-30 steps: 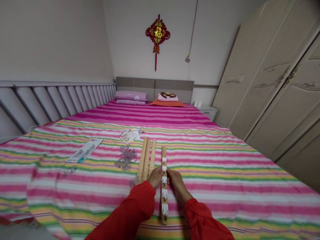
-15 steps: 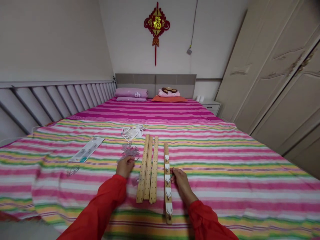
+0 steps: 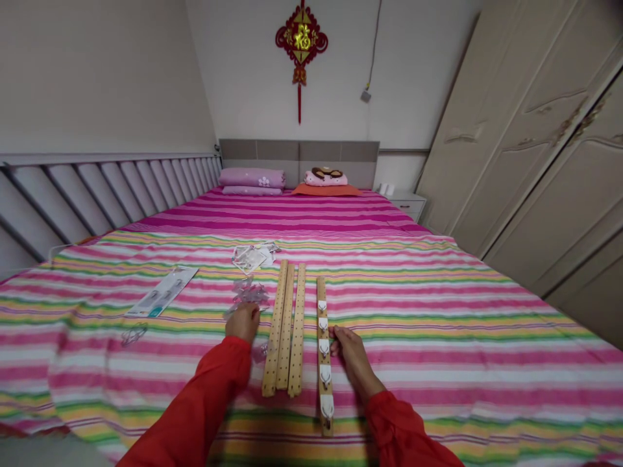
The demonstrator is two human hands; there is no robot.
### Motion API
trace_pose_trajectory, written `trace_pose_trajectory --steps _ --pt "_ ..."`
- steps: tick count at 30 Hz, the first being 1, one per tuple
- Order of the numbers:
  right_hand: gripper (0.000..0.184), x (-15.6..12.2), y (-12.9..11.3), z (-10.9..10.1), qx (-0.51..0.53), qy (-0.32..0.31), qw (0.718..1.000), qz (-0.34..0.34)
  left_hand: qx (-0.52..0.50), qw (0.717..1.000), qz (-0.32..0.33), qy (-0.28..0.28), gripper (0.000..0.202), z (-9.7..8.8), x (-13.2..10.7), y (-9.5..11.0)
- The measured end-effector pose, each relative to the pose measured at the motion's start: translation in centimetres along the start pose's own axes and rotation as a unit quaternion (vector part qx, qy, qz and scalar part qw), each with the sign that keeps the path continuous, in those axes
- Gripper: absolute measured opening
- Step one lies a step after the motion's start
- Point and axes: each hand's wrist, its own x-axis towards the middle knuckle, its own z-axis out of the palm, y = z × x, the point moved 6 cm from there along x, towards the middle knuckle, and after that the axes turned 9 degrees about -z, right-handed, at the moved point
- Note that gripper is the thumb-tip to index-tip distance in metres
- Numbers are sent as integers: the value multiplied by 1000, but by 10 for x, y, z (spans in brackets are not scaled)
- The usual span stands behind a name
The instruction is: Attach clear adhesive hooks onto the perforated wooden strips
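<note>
My left hand (image 3: 243, 322) is closed, fingertips pinched at the near edge of a pile of clear plastic hooks (image 3: 250, 292); what it holds, if anything, is too small to make out. Beside the right edge of a wooden strip (image 3: 320, 290), my right hand (image 3: 354, 360) has its fingers curled and pressed together; whether they touch the strip or hold something I cannot tell. Several white adhesive hooks (image 3: 325, 375) sit in a row along that strip. Three perforated wooden strips (image 3: 283, 331) lie side by side between my hands. A small clear piece (image 3: 259, 352) rests left of them.
Beyond the strips lies a heap of white packaging and cards (image 3: 256, 257). A hook package (image 3: 163, 292) and a small bunch of thin wire-like pieces (image 3: 134, 333) are on the left. Everything rests on a striped bedsheet (image 3: 438, 324). A slatted rail (image 3: 107, 188) borders the left side.
The whole view has shifted slightly, with things appearing a little farther left. Both hands keep nearly the same places by the clear hooks and the wooden strip.
</note>
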Motion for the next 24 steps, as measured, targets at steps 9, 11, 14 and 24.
trace_pose_trajectory --steps 9,11,14,24 --pt "38 -1 -2 1 16 2 1000 2 -435 888 -144 16 25 -7 4 -30" --pt "36 -1 -2 0 26 3 1000 9 -476 865 -162 -17 35 -8 3 -27" --pt "34 1 -5 -1 43 3 999 19 -527 834 -147 -70 47 -15 -2 -12" --pt "34 -7 -51 40 46 -120 991 42 -306 876 372 -21 17 -70 -72 103"
